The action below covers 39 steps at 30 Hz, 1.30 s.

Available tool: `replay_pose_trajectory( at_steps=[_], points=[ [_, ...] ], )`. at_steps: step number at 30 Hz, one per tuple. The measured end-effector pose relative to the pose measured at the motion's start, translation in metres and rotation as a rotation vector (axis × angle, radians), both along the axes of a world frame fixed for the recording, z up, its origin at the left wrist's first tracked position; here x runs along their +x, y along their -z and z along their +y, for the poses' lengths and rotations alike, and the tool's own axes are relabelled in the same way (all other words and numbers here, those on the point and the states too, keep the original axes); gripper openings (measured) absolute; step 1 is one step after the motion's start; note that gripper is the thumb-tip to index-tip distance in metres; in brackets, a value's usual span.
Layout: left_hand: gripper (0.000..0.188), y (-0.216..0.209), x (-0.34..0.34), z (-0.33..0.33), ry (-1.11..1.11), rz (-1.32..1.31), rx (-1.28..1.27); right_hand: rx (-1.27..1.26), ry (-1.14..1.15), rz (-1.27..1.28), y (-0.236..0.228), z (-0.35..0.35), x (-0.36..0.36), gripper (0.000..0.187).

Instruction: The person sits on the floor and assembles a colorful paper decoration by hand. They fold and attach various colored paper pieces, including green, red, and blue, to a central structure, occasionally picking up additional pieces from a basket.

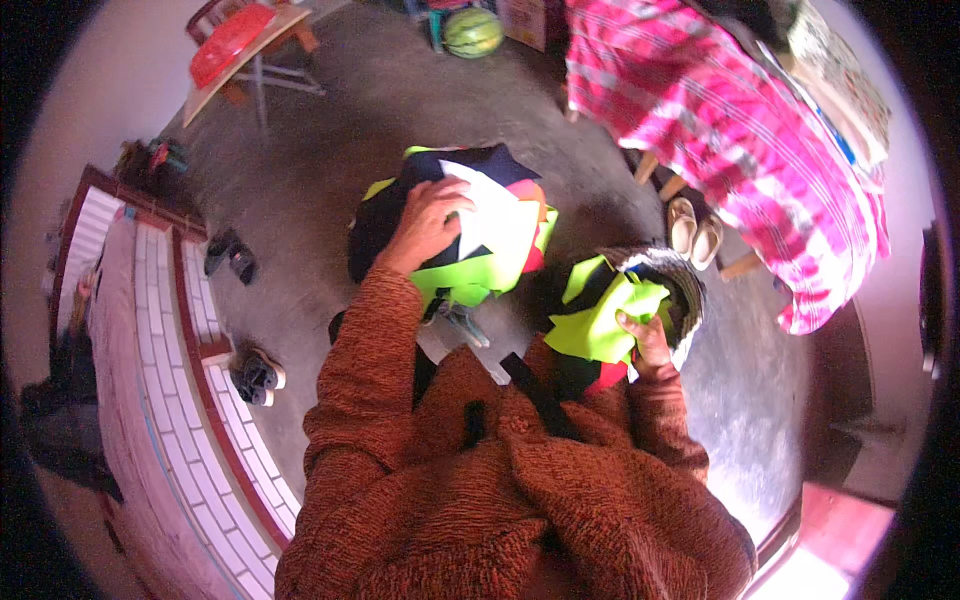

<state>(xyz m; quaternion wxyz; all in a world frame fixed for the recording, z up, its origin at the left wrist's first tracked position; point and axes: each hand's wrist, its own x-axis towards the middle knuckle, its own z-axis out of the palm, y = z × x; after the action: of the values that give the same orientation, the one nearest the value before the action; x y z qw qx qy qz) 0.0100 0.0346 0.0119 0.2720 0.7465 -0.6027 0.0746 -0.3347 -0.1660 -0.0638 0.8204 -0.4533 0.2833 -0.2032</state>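
In front of me sits a mound of fabric pieces, with dark navy pieces (380, 228), a white piece (490, 212), neon yellow-green pieces (470, 275) and some red. My left hand (432, 220) lies over the white piece's left side, its fingers bent and apart from the thumb. To the right, my right hand (648, 342) is closed on a bunch of neon yellow fabric (605, 318), thumb on top. Black and red pieces show beneath that bunch. Right beside it is a round woven basket (692, 300), partly covered by the fabric. What supports the left mound is hidden.
A bed or bench with a pink checked cover (730, 130) stands at the far right, pale shoes (694, 232) beside it. A watermelon (472, 33) lies at the back. A table (245, 58) stands far left. Dark shoes (257, 376) lie near the white-brick ledge (185, 380).
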Motion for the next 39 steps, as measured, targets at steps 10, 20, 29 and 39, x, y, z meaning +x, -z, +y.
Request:
replay_pose_trajectory(
  at_steps=[10, 20, 29, 39],
  points=[
    [0.025, -0.013, -0.097, -0.019, -0.187, 0.221, -0.292, 0.071, -0.017, -0.041, -0.004, 0.005, -0.001, 0.037],
    [0.022, 0.038, -0.194, -0.068, 0.056, 0.788, -0.138, -0.005, -0.071, -0.065, -0.008, 0.003, 0.001, 0.034],
    [0.022, 0.031, -0.204, -0.089, 0.027, 0.572, -0.167, 0.260, 0.056, -0.053, 0.006, -0.004, -0.011, 0.032],
    [0.039, 0.029, -0.207, -0.099, 0.174, 0.161, 0.011, 0.136, 0.030, 0.044, -0.002, -0.006, -0.010, 0.035]
  ],
)
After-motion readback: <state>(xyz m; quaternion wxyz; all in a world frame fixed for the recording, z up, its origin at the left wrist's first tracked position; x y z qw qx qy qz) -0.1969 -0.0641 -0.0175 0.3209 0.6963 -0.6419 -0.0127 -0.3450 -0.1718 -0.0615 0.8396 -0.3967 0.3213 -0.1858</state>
